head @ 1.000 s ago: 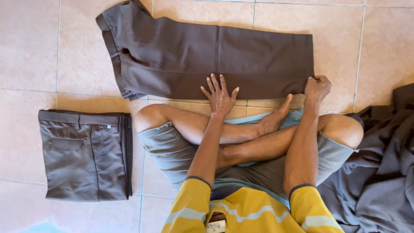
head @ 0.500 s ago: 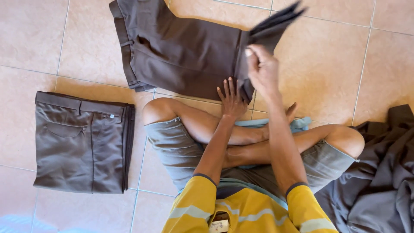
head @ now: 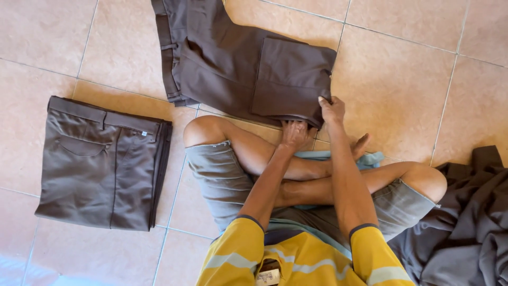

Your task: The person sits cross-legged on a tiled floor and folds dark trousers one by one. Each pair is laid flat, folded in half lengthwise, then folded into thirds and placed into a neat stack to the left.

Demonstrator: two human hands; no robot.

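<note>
On the tiled floor (head: 418, 79), well to the left of the person's crossed legs, lies a pair of folded grey-brown trousers (head: 100, 164), flat and squared off, untouched. Up and to the right of them, just beyond the person's knees, lie the brown trousers (head: 233, 63) being handled, their waistband toward the left and their leg end doubled back over the middle into a flap (head: 293, 79). The left hand (head: 294, 132) rests at the near edge of this flap, its fingers (head: 288, 126) tucked under the fold, so I cannot tell how wide they are spread. Just to its right, the right hand (head: 332, 110) pinches the flap's near right corner, fingers closed on the cloth. Far right of the brown trousers, beside the person's knee, sits a crumpled heap of dark grey cloth (head: 465, 222).
</note>
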